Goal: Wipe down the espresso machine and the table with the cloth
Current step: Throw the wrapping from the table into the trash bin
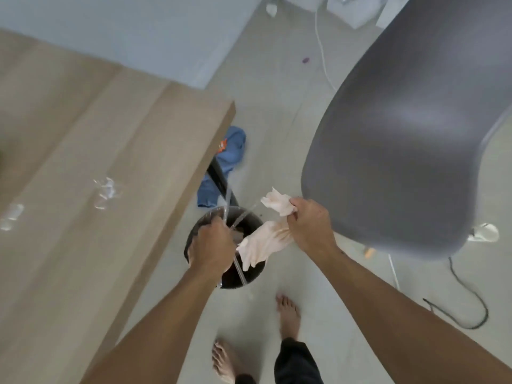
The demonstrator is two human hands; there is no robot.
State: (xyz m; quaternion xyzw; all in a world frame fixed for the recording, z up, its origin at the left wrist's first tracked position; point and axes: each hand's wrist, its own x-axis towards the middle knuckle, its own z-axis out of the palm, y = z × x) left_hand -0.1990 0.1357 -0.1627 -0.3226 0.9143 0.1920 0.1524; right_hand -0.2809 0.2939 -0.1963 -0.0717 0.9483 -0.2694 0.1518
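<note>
I look down past the wooden table (pixel 83 162) on my left to the floor. My right hand (pixel 310 225) is closed around a pale cream cloth (pixel 263 245), which hangs bunched over a round black bin (pixel 249 278) standing on the floor by the table's edge. Over the bin's rim my left hand (pixel 213 245) is closed on clear plastic strips or wrapping (pixel 231 214); what exactly they are is blurred. The espresso machine is out of view.
Crumpled clear plastic bits (pixel 106 192) lie on the table. A grey chair (pixel 401 139) stands close on the right. A blue cloth (pixel 227 162) lies on the floor beside a black table leg (pixel 219 178). Cables (pixel 471 300) trail on the floor. My bare feet (pixel 288 314) stand below the bin.
</note>
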